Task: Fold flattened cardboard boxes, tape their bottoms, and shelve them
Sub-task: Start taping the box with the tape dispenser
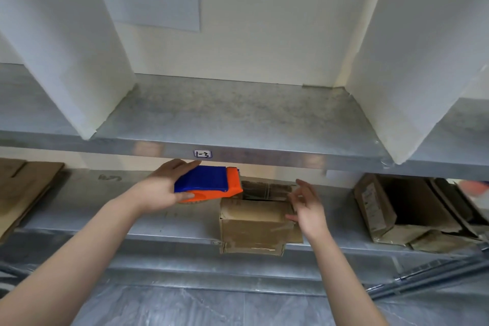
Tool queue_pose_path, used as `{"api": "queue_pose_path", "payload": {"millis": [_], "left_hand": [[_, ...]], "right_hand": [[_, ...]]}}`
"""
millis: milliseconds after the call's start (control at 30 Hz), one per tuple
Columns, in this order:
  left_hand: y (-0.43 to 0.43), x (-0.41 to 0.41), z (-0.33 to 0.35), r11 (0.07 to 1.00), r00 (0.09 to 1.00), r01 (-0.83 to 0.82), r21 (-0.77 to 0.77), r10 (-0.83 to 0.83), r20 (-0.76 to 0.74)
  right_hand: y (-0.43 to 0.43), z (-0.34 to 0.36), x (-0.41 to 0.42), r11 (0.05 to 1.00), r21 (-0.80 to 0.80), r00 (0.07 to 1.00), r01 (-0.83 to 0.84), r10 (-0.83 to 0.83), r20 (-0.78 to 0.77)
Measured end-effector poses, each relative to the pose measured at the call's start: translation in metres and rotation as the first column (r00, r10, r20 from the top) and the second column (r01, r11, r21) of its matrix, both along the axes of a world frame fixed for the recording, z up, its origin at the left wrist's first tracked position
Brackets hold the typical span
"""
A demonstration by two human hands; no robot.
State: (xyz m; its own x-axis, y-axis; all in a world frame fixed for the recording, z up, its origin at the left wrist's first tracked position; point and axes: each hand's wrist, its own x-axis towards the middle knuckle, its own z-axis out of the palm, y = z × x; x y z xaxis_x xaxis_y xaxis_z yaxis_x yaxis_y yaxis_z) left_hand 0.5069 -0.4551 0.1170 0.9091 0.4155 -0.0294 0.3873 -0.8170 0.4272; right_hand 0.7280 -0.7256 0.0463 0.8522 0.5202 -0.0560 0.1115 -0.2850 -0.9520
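A person's left hand [158, 190] is gripping a blue-and-orange tape dispenser [209, 184] while the right hand [308, 206], fingers loosely spread, is hovering at the right side of a cardboard box [254, 222] overhanging the lower shelf [105, 209]. Farther right, an open box [378, 209] is lying on its side, its interior dark.

Left hand [158, 190] out ahead, gripping tape dispenser [209, 184], right hand [308, 210] slightly lower, fingers [304, 186] loosely spread, palm facing left.

A stockroom: labelled metal shelving [238, 119] holding cardboard boxes [397, 209].
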Motion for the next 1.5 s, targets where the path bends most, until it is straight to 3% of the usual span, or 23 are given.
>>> {"api": "queue_pose_path", "payload": {"millis": [200, 500, 600, 700, 833, 1133, 1267, 1400, 1500], "left_hand": [[0.003, 0.006, -0.002, 0.997, 0.985, 0.069, -0.023, -0.072, -0.154], [0.024, 0.001, 0.012, 0.985, 0.960, 0.173, 0.004, -0.168, -0.224], [0.038, -0.013, 0.010, 0.992, 0.968, 0.119, 0.044, -0.107, -0.225], [0.051, -0.029, 0.006, 0.995, 0.976, 0.060, 0.081, -0.041, -0.216], [0.045, -0.020, -0.010, 0.984, 0.981, 0.144, 0.100, -0.129, -0.147], [0.039, -0.001, -0.016, 0.992, 0.981, 0.072, 0.103, -0.052, -0.185], [0.038, 0.002, -0.017, 0.990, 0.974, 0.079, 0.120, -0.052, -0.219], [0.036, 0.002, -0.019, 0.986, 0.971, 0.082, 0.146, -0.046, -0.236], [0.036, 0.000, -0.024, 0.983, 0.967, 0.091, 0.156, -0.050, -0.249]], "right_hand": [[0.005, -0.006, 0.002, 0.993, -0.091, 0.983, 0.074, -0.088, -0.164], [0.014, -0.012, 0.010, 0.987, -0.152, 0.978, 0.048, -0.078, -0.192], [0.006, -0.016, 0.021, 0.987, -0.098, 0.946, 0.129, -0.152, -0.285], [0.007, -0.016, 0.027, 0.993, -0.049, 0.932, 0.103, -0.114, -0.344], [0.016, -0.013, 0.017, 0.988, 0.050, 0.917, 0.143, -0.113, -0.383], [0.006, -0.017, 0.018, 0.948, 0.186, 0.811, 0.260, -0.110, -0.575], [0.005, -0.023, 0.015, 0.932, 0.149, 0.806, 0.331, -0.197, -0.559], [0.004, -0.032, 0.010, 0.941, -0.011, 0.864, 0.338, -0.315, -0.392], [0.002, -0.041, 0.008, 0.946, -0.065, 0.860, 0.316, -0.315, -0.402]]}}
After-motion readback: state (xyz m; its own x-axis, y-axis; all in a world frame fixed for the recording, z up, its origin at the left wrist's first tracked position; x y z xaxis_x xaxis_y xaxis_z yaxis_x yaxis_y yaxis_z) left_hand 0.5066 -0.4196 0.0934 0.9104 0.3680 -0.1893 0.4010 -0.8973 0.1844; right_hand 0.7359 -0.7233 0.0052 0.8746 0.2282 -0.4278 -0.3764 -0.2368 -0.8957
